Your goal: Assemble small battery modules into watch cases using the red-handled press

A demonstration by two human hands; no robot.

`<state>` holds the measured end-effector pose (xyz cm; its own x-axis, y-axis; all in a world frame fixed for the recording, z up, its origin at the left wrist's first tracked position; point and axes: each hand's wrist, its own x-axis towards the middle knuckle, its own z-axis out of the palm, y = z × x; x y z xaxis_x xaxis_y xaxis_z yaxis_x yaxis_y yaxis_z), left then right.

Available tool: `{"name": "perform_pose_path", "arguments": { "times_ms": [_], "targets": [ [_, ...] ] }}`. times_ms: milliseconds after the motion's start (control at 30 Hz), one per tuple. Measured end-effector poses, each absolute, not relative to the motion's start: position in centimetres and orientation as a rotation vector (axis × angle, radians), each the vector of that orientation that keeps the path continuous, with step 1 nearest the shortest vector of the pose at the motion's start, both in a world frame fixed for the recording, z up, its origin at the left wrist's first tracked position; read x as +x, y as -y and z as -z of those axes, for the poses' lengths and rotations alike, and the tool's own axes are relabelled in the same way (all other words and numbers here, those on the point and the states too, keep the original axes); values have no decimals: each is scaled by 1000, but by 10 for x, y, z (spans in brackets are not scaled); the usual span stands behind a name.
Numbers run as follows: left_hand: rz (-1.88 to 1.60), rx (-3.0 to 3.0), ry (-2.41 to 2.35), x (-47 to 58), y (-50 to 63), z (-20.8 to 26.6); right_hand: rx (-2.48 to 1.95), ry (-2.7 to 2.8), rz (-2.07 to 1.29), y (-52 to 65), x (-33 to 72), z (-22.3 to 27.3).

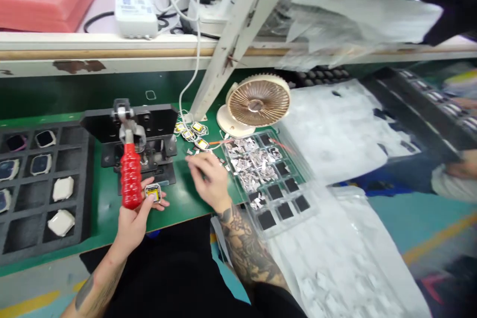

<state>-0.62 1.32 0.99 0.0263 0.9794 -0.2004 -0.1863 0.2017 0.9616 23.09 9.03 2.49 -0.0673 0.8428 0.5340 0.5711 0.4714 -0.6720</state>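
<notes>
My left hand [136,221] holds a small square watch case [153,193], its open side up with a yellow part inside. The thumb presses on the case's lower edge. Just above that hand rises the red ribbed handle [130,174] of a black toggle press [149,131]. My right hand [210,179] is over the green mat [186,203], thumb and forefinger drawn together; whatever is between them is too small to make out. Near its fingertips lie small loose pieces and several yellow-centred parts with white rims [199,128].
A clear compartment tray [257,174] of small silvery pieces is right of my right hand. Behind it stands a beige fan [258,102]. At left, a black foam tray [28,189] holds watch cases. A slanted post [238,35] meets the shelf. Another person's arm [456,179] shows far right.
</notes>
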Motion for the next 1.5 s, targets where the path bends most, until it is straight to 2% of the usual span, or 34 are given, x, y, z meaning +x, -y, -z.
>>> {"name": "perform_pose_path", "arguments": {
  "times_ms": [200,300,467,667,867,1067,1267,1500],
  "targets": [
    [-1065,1015,-1216,-10,-11,-6,-1342,2270,-420,-34,245,-7],
    [-1073,1037,-1211,-10,-10,-6,-1356,2149,-357,-40,272,-18],
    [-1093,1031,-1163,-11,-10,-3,-1707,1946,-82,-93,358,-37],
    [-1085,1017,-1149,-12,-11,0,-1711,2322,-424,-145,398,-42],
    [-1106,1019,-1144,-10,-11,0,-1695,2254,-384,-138,390,-52],
    [-1022,1248,-1140,-14,-11,1,-1442,1826,-237,-78,347,-75],
    [-895,1632,-1166,-12,-16,-15,-1214,1619,-653,-29,251,-43],
    [-922,1600,-1114,-11,-16,-17,-1155,1402,-976,-26,190,-13]
  ]
}}
